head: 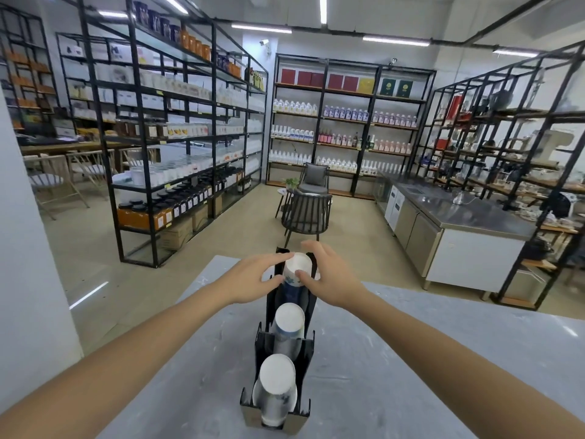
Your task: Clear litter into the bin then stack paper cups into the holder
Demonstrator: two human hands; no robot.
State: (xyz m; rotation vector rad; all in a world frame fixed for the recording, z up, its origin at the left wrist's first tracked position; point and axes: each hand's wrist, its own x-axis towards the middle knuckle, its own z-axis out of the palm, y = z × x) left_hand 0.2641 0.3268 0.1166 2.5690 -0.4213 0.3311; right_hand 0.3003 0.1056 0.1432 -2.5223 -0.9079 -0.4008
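A black three-slot cup holder (307, 350) stands on the grey table (411, 359), running away from me. Upside-down paper cup stacks fill the near slot (274, 388) and the middle slot (288, 323). At the far slot, a white paper cup (296, 268) with blue print sits upside down on a stack. My left hand (253, 277) touches its left side with fingertips on its top rim. From the other side, my right hand (329, 277) pinches it with thumb in front and fingers behind. Both hands grip this cup.
Beyond the table's far edge stand a dark chair (305, 217) and a small round table with a plant (292, 185). Black metal shelving (177, 128) full of bottles lines the left and back. A steel counter (459, 213) is at the right.
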